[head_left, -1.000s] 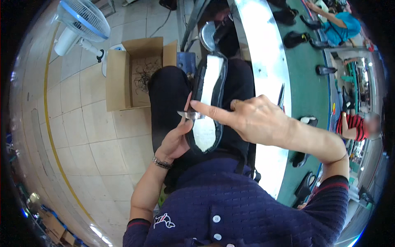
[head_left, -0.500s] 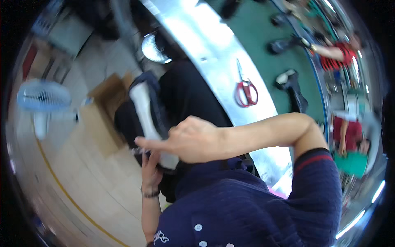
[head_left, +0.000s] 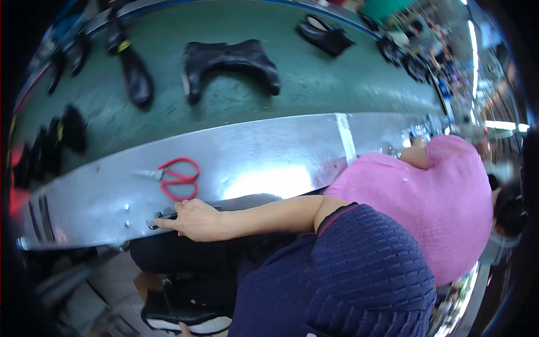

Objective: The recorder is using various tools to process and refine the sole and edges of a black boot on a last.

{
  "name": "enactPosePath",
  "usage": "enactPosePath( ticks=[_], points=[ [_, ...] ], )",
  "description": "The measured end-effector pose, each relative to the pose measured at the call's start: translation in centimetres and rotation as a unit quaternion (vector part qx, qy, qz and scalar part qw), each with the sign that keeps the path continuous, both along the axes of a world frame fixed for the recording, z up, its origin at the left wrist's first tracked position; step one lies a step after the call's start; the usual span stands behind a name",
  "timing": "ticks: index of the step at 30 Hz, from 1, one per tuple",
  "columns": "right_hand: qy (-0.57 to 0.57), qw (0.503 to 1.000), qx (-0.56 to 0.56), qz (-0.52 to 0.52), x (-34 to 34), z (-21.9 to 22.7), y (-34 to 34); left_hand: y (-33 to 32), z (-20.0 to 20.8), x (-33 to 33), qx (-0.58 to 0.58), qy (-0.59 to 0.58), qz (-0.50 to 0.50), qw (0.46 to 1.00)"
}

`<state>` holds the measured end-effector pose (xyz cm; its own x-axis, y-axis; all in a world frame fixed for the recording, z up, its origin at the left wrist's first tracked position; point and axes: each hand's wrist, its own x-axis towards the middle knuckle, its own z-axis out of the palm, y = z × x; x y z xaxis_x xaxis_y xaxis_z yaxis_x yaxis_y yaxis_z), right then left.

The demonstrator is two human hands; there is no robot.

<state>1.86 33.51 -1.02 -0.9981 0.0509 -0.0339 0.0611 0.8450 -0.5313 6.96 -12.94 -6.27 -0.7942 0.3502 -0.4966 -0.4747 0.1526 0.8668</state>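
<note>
My right hand (head_left: 197,220) is over the near edge of the metal bench, its index finger stretched out to the left. The other fingers are curled on a slim dark tool (head_left: 163,215) with a shiny end; its exact kind is not clear. Just beyond lies a pair of scissors (head_left: 181,178) with red handles, its blades toward the left. Only a finger or so of my left hand (head_left: 184,330) shows at the lower edge, against the white sole of a black shoe (head_left: 188,313) by my lap. The rest of that hand is out of the picture.
The shiny metal bench (head_left: 264,146) runs across in front of me. Beyond it, a green belt (head_left: 314,73) carries a black boot (head_left: 227,64), a low black shoe (head_left: 324,35) and more dark footwear at the left. A person in pink (head_left: 418,208) sits close on my right.
My view has swung right toward the bench and belt. My right hand has left the shoe and reached the tool by the scissors. The left hand and shoe are now at the lower edge.
</note>
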Motion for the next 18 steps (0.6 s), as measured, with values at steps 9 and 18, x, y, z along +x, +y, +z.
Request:
enactPosePath(
  ticks=[9,18],
  points=[
    [-0.012,0.998,0.037,-0.051,1.4,-1.7,2.4,9.5,3.5,-9.0,-0.078,-0.1,-0.027,0.992],
    [0.077,0.995,0.025,-0.062,-1.4,-3.0,3.6,23.9,7.1,-16.4,-0.135,0.016,-0.233,0.963]
  ],
)
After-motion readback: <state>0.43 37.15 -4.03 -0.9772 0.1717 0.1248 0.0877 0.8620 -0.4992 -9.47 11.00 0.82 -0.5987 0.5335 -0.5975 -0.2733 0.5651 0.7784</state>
